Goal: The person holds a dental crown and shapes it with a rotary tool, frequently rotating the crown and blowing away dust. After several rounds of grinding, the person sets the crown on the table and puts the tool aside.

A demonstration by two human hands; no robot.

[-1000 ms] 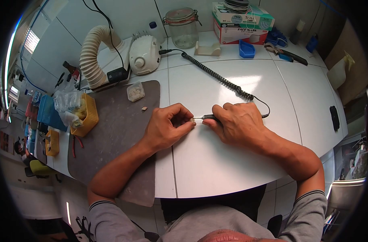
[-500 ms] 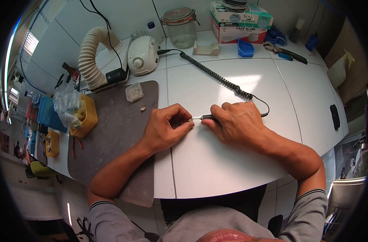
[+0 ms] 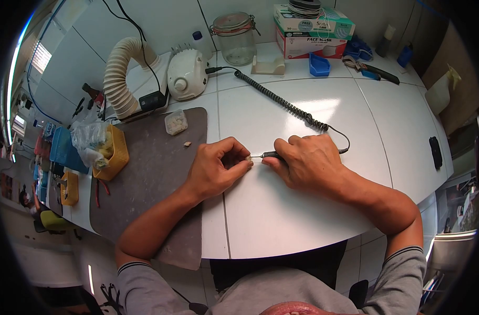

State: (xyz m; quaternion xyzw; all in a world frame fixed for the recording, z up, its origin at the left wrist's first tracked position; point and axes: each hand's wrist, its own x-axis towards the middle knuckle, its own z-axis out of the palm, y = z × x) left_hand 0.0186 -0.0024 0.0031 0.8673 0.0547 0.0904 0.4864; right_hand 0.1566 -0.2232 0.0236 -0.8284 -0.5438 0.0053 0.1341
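Note:
My left hand [image 3: 214, 168] is curled shut on a small pale piece [image 3: 248, 158] pinched at its fingertips, resting at the edge of the white table [image 3: 281, 210]. My right hand [image 3: 307, 163] grips a slim dark handpiece [image 3: 270, 155] whose thin metal tip touches the pale piece. A black coiled cable [image 3: 281, 102] runs from the handpiece back to a white motor unit [image 3: 186, 73] at the rear.
A grey mat [image 3: 150, 173] lies left of my hands with a small clear box [image 3: 176, 122] and a tiny fragment [image 3: 187, 143] on it. A ribbed suction hose [image 3: 118, 73], a yellow bin [image 3: 113, 149], a glass jar [image 3: 237, 37], mask boxes [image 3: 313, 31] and a blue tray [image 3: 319, 65] line the back.
Both hands stay in place with the tool tip against the small piece; the view shifts only slightly.

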